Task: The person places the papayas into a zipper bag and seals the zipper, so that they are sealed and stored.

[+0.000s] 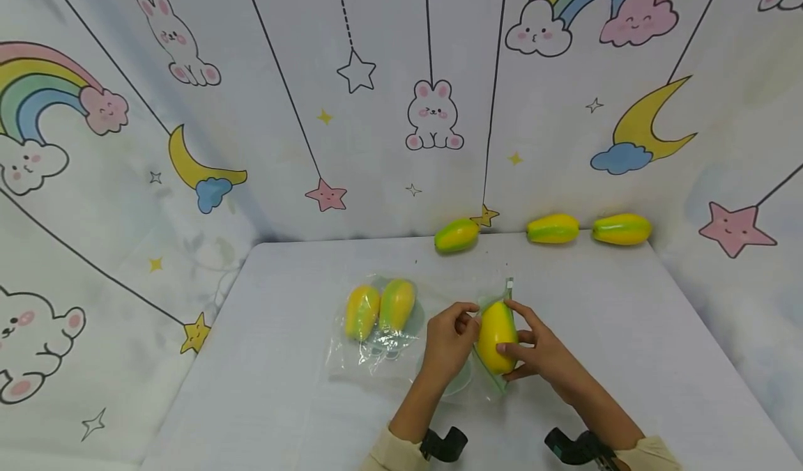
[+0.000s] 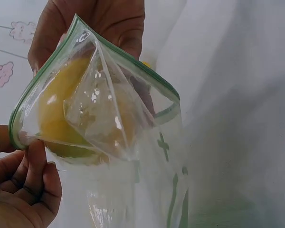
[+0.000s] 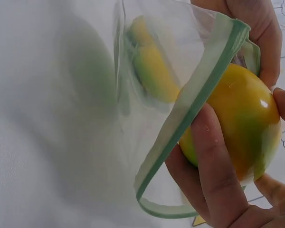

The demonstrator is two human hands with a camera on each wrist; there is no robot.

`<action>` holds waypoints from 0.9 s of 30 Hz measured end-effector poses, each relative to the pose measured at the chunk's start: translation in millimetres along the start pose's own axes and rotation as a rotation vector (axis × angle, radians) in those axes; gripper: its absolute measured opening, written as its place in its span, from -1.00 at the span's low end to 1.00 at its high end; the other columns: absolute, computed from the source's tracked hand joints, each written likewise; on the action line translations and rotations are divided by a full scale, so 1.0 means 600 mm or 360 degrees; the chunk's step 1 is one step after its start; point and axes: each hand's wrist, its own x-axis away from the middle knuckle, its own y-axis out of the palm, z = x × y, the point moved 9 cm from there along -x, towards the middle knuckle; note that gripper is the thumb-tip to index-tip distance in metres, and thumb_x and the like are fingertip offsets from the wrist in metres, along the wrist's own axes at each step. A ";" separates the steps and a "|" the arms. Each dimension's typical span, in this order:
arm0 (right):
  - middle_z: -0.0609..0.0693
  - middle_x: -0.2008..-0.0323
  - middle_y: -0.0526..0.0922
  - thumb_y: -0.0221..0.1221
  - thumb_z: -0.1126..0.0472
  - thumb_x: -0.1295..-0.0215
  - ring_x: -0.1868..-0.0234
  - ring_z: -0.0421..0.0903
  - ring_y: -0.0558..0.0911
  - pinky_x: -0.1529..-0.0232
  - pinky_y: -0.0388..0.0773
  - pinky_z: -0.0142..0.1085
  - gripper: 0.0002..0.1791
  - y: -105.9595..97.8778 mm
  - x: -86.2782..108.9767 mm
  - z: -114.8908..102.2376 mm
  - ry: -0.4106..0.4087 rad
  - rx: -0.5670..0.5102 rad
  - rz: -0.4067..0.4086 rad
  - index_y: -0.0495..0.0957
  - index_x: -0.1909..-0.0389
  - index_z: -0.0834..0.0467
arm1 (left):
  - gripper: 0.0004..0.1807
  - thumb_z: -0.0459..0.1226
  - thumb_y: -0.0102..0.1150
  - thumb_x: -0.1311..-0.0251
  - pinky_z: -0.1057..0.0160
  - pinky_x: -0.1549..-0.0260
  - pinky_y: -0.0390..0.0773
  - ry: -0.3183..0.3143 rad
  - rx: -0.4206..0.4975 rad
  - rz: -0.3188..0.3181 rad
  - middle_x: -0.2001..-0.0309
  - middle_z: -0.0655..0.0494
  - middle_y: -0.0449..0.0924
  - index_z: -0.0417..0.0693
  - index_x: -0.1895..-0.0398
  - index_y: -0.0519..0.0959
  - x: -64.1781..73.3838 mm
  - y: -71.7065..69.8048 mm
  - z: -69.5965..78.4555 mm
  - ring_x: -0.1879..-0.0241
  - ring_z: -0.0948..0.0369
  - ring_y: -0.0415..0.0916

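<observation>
One clear bag (image 1: 348, 372) with a green-edged mouth (image 3: 183, 126) lies on the white table (image 1: 251, 415), stretching from the centre of the head frame toward the right. Two yellow-green fruits are inside it, side by side at its left end: the left one (image 1: 362, 312) and the right one (image 1: 397, 305), with the plastic wrinkled and shining over them.

A third fruit (image 1: 497, 331) is at the bag's mouth, right of centre in the lower half of the frame. The right wrist view shows it between the parted green edges; how far in it sits, I cannot tell.

The right hand (image 1: 542, 349) grips this third fruit, with fingers and thumb set round its side. The left hand (image 1: 448, 338) pinches the rim of the bag's mouth between thumb and fingers, as the lower left of the left wrist view shows.

Three more fruits lie outside the bag along the table's back edge, upper right of centre: one (image 1: 456, 235) apart from the others, then a second (image 1: 553, 228) and a third (image 1: 622, 229) near each other. That makes six fruits in view: two bagged, one at the mouth, three loose.
</observation>
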 end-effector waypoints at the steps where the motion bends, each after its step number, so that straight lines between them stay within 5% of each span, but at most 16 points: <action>1: 0.45 -0.16 0.39 0.30 0.13 -0.26 0.25 0.07 0.71 0.27 0.70 -0.05 -0.03 0.001 -0.002 0.001 0.0007 -0.0002 0.0001 -0.11 -0.53 -0.12 | -0.84 -0.34 0.21 -0.26 0.48 0.45 0.56 0.0006 0.0006 0.0001 0.41 0.07 0.64 -0.14 0.13 0.66 0.001 -0.001 0.001 0.50 0.43 0.43; 15: 0.48 -0.23 0.38 0.26 0.06 -0.31 0.17 0.02 0.70 0.24 0.70 -0.07 0.02 0.027 -0.029 0.012 0.0010 -0.0056 -0.0020 -0.23 -0.57 0.00 | -0.82 -0.31 0.21 -0.28 0.47 0.53 0.56 0.0053 0.0068 -0.0029 0.40 0.05 0.66 -0.18 0.10 0.65 0.009 0.000 0.013 0.51 0.44 0.46; 22: 0.28 0.01 0.61 0.15 0.13 -0.40 0.14 0.02 0.66 0.25 0.70 -0.08 -0.17 0.036 -0.047 0.001 -0.0115 -0.0032 -0.0110 -0.13 -0.52 0.04 | -0.82 -0.32 0.20 -0.28 0.46 0.52 0.57 0.0068 0.0110 -0.0041 0.41 0.03 0.66 -0.20 0.11 0.64 0.014 0.000 0.021 0.50 0.45 0.47; 27: 0.32 -0.05 0.58 0.10 0.12 -0.43 0.16 0.01 0.66 0.26 0.69 -0.10 -0.26 0.039 -0.061 0.004 -0.0129 -0.0032 -0.0113 -0.05 -0.49 0.05 | -0.83 -0.36 0.21 -0.26 0.46 0.49 0.57 0.0065 0.0133 -0.0041 0.43 0.03 0.65 -0.23 0.12 0.64 0.017 0.002 0.023 0.50 0.45 0.45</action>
